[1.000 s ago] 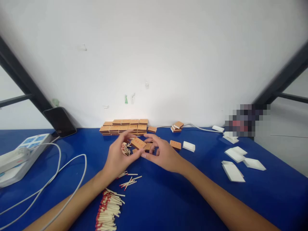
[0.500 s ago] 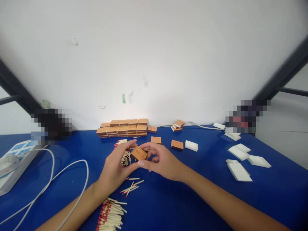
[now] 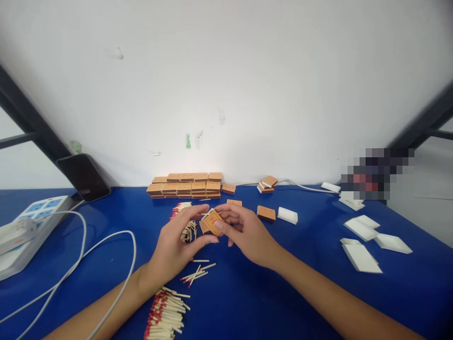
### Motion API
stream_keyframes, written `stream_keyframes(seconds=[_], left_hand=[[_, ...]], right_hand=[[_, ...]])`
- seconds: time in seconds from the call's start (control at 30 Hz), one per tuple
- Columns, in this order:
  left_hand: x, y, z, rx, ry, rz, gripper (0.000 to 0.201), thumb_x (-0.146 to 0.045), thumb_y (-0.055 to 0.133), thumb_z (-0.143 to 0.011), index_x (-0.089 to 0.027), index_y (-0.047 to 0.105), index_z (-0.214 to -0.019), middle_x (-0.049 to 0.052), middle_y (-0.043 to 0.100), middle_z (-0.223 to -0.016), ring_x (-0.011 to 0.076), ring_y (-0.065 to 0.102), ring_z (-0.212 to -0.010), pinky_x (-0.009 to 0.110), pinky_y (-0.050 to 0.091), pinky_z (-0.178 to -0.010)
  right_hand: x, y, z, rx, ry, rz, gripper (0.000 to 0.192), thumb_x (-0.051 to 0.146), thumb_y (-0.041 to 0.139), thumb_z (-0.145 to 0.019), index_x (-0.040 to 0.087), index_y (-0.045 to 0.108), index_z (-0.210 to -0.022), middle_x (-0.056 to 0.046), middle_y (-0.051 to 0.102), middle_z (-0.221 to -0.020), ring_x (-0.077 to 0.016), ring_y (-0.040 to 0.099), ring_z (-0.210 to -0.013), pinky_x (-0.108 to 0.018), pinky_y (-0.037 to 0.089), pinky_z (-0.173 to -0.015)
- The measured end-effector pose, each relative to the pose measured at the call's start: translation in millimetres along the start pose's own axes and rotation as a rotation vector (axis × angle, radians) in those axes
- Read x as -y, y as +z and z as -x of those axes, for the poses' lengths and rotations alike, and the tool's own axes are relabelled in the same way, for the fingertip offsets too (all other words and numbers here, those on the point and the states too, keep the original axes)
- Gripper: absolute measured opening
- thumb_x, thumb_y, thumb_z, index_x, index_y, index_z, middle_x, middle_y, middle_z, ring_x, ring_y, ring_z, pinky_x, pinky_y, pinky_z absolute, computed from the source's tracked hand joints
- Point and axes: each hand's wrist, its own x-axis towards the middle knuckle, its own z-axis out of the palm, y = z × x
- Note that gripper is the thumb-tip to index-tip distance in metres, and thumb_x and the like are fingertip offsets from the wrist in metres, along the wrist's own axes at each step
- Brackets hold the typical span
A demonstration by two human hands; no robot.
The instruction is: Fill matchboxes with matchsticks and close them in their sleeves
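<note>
Matchbox (image 3: 212,221) held above the table (image 3: 255,293), in front of the stacked matchboxes (image 3: 187,189). Right hand (image 3: 252,233): fingers clamped on the box, thumb on its printed face, covering one corner. Left hand (image 3: 179,233): thumb and fingers apart, curved about the box's left side; whether a fingertip touches its edge cannot be told. Box tilted, printed face upward; long axis uncertain, outline partly covered. An orange piece and a white edge show at its left; whether these are sleeve and tray is unclear. Contents of held and stacked boxes not visible. White trays (image 3: 363,257) lie at right, insides hard to make out. Match heap (image 3: 191,231) partly hidden by left hand; nearer match pile (image 3: 166,314) cut off by the lower edge, red heads leftward.
</note>
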Motion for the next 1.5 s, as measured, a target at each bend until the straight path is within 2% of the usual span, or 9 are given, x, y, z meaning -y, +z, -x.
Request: stream_keyframes(seconds=[0.1,0.23,0.33,0.47,0.73,0.83,1.0,1.2,1.5], left_hand=[[3,-1.5,-1,0.035,-0.036,0.031,0.067,-0.040,0.082,-0.088,-0.028,0.054,-0.148,0.010,0.072,-0.132,0.0244,0.073,-0.113,0.041,0.062,-0.100],[4,-3.4,-3,0.068,0.085,-0.013,0.054,-0.035,0.084,-0.087,-0.029,0.063,-0.137,0.007,0.074,-0.126,0.0237,0.072,-0.113,0.041,0.060,-0.100],[2,-2.8,-3,-0.004,0.060,-0.052,0.046,-0.036,0.086,-0.085,-0.028,0.069,-0.127,0.006,0.077,-0.112,0.0230,0.073,-0.100,0.041,0.061,-0.090],[1,-0.6,-2,-0.118,-0.001,-0.088,0.041,-0.043,0.086,-0.084,-0.028,0.072,-0.120,0.005,0.077,-0.103,0.0232,0.072,-0.091,0.044,0.061,-0.087],[0,-1.0,-2,-0.113,-0.017,-0.047,0.041,-0.045,0.088,-0.081,-0.027,0.074,-0.116,0.006,0.079,-0.102,0.0243,0.073,-0.090,0.044,0.062,-0.085],[2,-0.3,-2,-0.097,-0.033,-0.047,0.043,-0.044,0.088,-0.081,-0.029,0.074,-0.119,0.005,0.079,-0.104,0.0242,0.074,-0.092,0.044,0.063,-0.086],[4,-0.5,-2,-0.095,-0.129,-0.030,0.069,-0.047,0.087,-0.082,-0.029,0.059,-0.143,0.006,0.077,-0.116,0.0239,0.075,-0.099,0.041,0.063,-0.092],[2,-4.5,-6,-0.119,0.009,-0.105,0.022,-0.033,0.077,-0.093,-0.026,0.073,-0.114,0.006,0.076,-0.112,0.0224,0.072,-0.105,0.039,0.060,-0.095],[1,-6.2,-8,-0.210,-0.023,-0.079,0.007,-0.029,0.071,-0.098,-0.025,0.077,-0.098,0.003,0.075,-0.096,0.0189,0.071,-0.091,0.036,0.059,-0.083]], right_hand=[[6,-4,-1,0.045,-0.022,0.034,0.027,0.041,0.064,-0.097,0.024,0.072,-0.117,-0.006,0.076,-0.103,-0.0169,0.067,-0.075,-0.027,0.050,-0.051],[5,-4,-1,0.004,-0.044,0.077,0.026,0.039,0.065,-0.095,0.024,0.072,-0.115,-0.007,0.076,-0.103,-0.0191,0.069,-0.085,-0.029,0.051,-0.057],[0,-2,-2,-0.099,0.001,0.017,0.033,0.043,0.073,-0.090,0.024,0.065,-0.115,-0.007,0.075,-0.099,-0.0208,0.070,-0.086,-0.028,0.050,-0.054],[-4,2,-2,-0.150,0.063,-0.095,0.036,0.047,0.082,-0.080,0.022,0.062,-0.098,-0.003,0.072,-0.084,-0.0190,0.068,-0.074,-0.025,0.050,-0.047],[-2,3,1,-0.146,0.087,-0.156,0.032,0.042,0.085,-0.075,0.020,0.072,-0.095,-0.005,0.072,-0.081,-0.0191,0.067,-0.071,-0.023,0.048,-0.041],[-2,4,0,-0.154,0.085,-0.157,0.033,0.044,0.086,-0.075,0.020,0.073,-0.093,-0.004,0.071,-0.079,-0.0179,0.065,-0.068,-0.023,0.048,-0.039],[-3,-1,-5,-0.233,0.059,-0.173,0.040,0.051,0.085,-0.074,0.020,0.070,-0.092,-0.003,0.070,-0.078,-0.0161,0.063,-0.063,-0.022,0.045,-0.037],[-2,-8,-10,-0.273,0.068,-0.151,0.042,0.056,0.084,-0.074,0.019,0.069,-0.089,-0.002,0.068,-0.073,-0.0151,0.062,-0.060,-0.022,0.045,-0.038],[-4,-8,-10,-0.254,0.065,-0.138,0.045,0.058,0.085,-0.073,0.019,0.070,-0.090,-0.003,0.070,-0.076,-0.0151,0.062,-0.061,-0.022,0.044,-0.038]])
